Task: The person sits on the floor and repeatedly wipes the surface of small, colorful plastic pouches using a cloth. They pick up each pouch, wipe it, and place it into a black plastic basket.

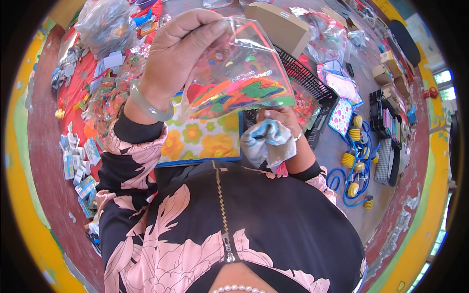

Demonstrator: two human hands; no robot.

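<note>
My left hand (178, 51), with a pale bangle on its wrist, is raised and pinches the upper edge of a clear plastic bag (251, 61). Inside the bag, thin colourful pieces (244, 93) in red, orange, green and blue, perhaps deflated balloons, gather at the bottom. Lower and to the right, my right hand (284, 117) is closed on a crumpled white and blue cloth (267, 141). Most of its fingers are behind the bag and the cloth. A flowered mat (198, 139) with a blue edge lies below the bag.
Behind my right hand stands a black plastic crate (317, 88), with a cardboard box (278, 24) beyond it. Blue tubes with yellow ends (354, 161) lie on the floor at right. Clear bags and colourful pieces (117, 88) cover the red sheet at left, beside small white packages (75, 158).
</note>
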